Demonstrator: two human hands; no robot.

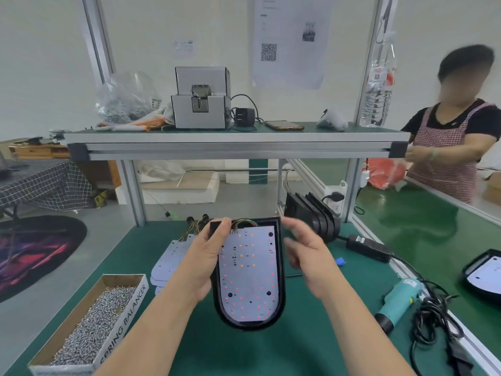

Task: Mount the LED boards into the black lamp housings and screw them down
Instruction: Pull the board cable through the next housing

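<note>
With one LED board [249,270] seated in the black lamp housing [250,325] that the left hand [206,256] grips in its fingers, and the right hand [306,253] hovering slack-fingered and empty just beside it, the screwing looks not yet done, and spare boards [168,259] wait left of the fingers.

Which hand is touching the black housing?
Touching: in the head view the left hand grips the housing at its left edge. The right hand is blurred beside it: cannot tell.
</note>
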